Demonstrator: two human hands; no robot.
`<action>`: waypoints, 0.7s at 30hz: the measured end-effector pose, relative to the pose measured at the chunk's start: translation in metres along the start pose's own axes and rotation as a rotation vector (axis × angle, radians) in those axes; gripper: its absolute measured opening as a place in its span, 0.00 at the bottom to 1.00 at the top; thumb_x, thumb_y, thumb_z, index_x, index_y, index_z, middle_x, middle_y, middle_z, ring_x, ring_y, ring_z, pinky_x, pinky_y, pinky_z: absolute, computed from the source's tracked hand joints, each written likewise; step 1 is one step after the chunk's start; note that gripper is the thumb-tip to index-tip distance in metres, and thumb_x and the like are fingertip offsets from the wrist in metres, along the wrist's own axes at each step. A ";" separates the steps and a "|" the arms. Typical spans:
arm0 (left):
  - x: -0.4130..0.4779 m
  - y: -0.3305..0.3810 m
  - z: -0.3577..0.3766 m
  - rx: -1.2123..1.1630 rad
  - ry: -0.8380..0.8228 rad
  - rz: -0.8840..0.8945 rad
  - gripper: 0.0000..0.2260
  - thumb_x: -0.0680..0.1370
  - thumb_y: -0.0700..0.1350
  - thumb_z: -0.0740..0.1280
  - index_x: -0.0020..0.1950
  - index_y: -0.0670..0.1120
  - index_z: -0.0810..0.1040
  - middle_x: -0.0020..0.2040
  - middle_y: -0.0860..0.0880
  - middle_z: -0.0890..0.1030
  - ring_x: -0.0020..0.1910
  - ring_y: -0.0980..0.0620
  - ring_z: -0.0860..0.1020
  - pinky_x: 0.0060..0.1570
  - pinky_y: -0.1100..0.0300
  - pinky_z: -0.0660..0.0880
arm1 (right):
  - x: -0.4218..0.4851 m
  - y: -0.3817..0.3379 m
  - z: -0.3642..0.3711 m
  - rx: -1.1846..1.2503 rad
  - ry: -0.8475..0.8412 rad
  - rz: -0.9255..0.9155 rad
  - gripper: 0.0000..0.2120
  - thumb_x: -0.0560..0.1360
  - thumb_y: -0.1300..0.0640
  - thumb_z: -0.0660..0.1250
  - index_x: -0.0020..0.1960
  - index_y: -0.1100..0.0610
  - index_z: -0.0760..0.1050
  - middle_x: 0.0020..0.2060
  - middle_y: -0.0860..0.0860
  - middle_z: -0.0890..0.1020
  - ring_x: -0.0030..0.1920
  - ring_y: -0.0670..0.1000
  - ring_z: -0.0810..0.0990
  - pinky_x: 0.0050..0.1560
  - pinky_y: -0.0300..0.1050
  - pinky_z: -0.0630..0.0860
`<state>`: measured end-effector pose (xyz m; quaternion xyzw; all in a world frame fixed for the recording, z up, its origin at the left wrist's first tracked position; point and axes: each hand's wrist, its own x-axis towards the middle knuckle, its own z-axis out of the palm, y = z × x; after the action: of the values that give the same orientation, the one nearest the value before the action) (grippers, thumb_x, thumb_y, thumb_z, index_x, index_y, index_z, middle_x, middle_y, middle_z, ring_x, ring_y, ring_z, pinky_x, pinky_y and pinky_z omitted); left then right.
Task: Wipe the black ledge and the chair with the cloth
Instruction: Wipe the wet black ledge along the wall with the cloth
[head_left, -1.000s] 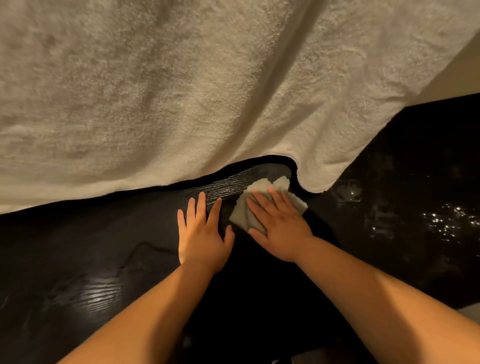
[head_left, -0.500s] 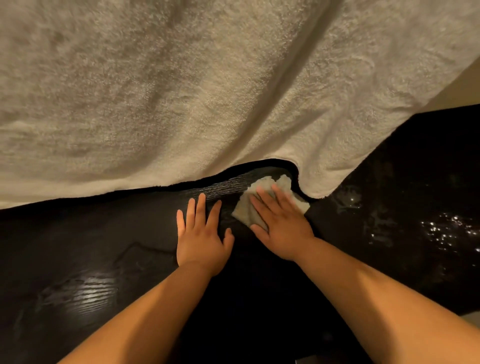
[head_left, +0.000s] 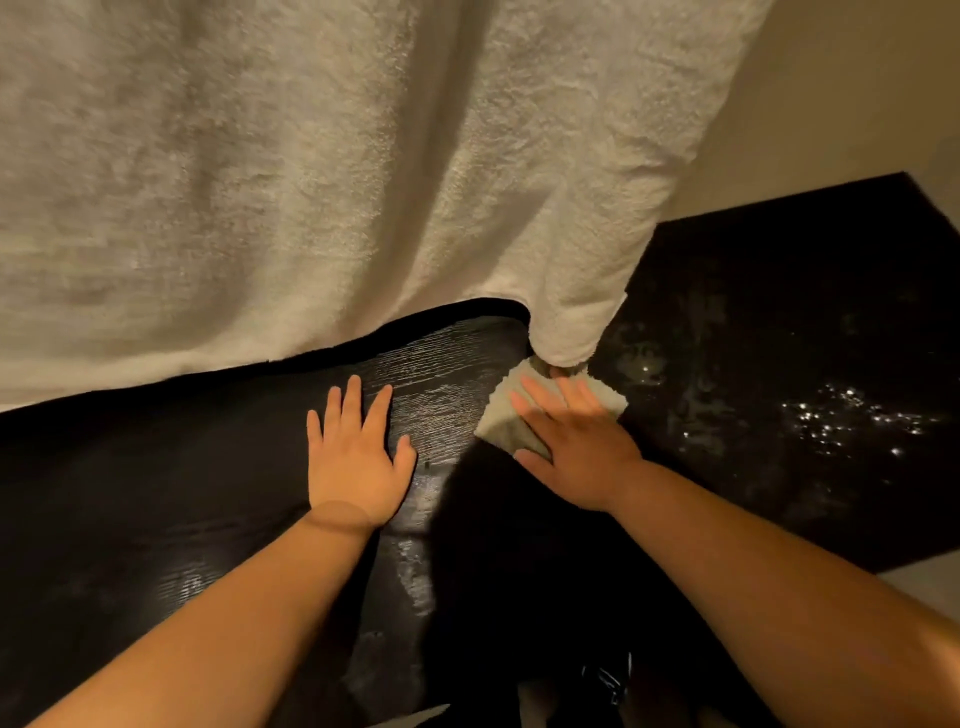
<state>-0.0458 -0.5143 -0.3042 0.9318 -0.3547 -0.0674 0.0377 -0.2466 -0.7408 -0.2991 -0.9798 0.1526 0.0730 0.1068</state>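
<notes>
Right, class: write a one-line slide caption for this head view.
Right hand presses a cloth flat on the black ledge; left hand braces beside it.

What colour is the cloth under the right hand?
Pale grey-green cloth, seen in the head view, the only one.

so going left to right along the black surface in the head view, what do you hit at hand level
left hand flat on the black ledge → bare wood-grain strip of ledge → cloth → right hand pressing on the cloth → glossy black surface with bright specks
</notes>
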 end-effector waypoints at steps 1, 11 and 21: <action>-0.001 0.003 0.001 -0.004 0.002 -0.020 0.34 0.78 0.62 0.52 0.82 0.51 0.65 0.84 0.41 0.59 0.82 0.37 0.56 0.79 0.35 0.54 | 0.000 0.019 0.002 -0.024 0.034 0.028 0.34 0.80 0.37 0.55 0.80 0.52 0.59 0.79 0.58 0.58 0.77 0.65 0.57 0.79 0.61 0.50; -0.037 0.139 0.021 -0.004 -0.085 0.100 0.35 0.80 0.65 0.54 0.85 0.54 0.58 0.86 0.44 0.52 0.84 0.36 0.47 0.79 0.31 0.45 | -0.010 0.046 -0.006 0.023 -0.092 0.356 0.41 0.74 0.34 0.35 0.84 0.50 0.44 0.83 0.53 0.43 0.81 0.63 0.36 0.78 0.63 0.34; -0.032 0.175 0.033 -0.002 -0.061 -0.099 0.33 0.81 0.64 0.49 0.86 0.57 0.50 0.86 0.48 0.46 0.84 0.40 0.43 0.80 0.34 0.43 | -0.010 0.139 -0.019 0.052 -0.059 0.431 0.39 0.76 0.30 0.41 0.84 0.44 0.44 0.83 0.46 0.43 0.81 0.56 0.35 0.79 0.56 0.33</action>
<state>-0.1889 -0.6243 -0.3129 0.9457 -0.3090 -0.0978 0.0245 -0.2977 -0.8712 -0.3052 -0.9188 0.3573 0.1190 0.1184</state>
